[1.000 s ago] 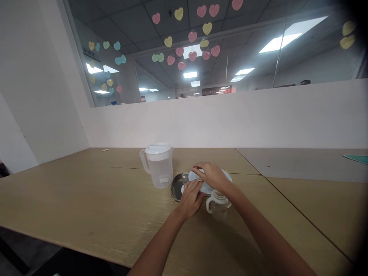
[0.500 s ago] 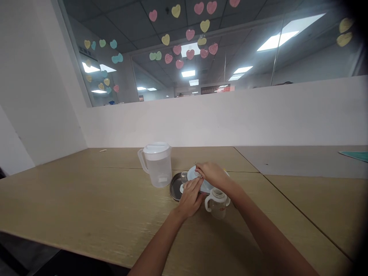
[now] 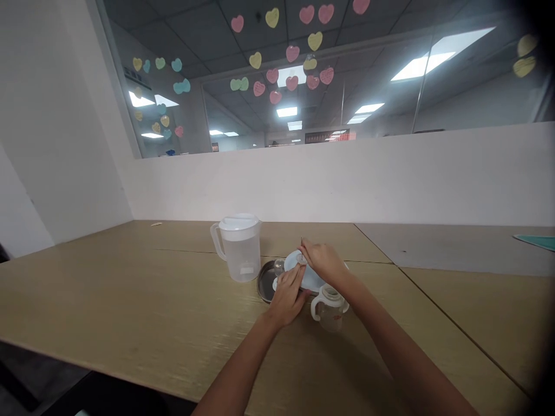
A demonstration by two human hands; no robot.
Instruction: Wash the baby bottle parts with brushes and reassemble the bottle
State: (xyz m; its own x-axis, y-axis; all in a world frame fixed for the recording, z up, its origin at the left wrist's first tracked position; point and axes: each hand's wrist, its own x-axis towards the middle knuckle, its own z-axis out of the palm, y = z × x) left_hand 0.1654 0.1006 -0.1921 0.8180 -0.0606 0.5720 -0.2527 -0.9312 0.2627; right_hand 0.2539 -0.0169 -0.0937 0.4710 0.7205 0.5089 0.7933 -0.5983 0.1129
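Compared with a second ago, the fingers of the right hand (image 3: 326, 263) are no longer stretched forward; now they are bent together, clamped on a thin dark stick (image 3: 302, 240), whose upper end stands out above them. This suggests, I judge, fine work on the small translucent piece (image 3: 300, 259). This piece lies just below the right fingertips and just beyond the tips of the left hand (image 3: 287, 299), over the pale blue plate (image 3: 313, 281). The left fingers are straight and side by side; whether they grip it, I cannot tell. The metal tray (image 3: 264, 284) lies just left of the left fingers, with a clear dome (image 3: 280, 266) beyond them. Nearer than the right fingers, below that wrist, the two-handled baby bottle (image 3: 332, 313) stands upright, without lid.
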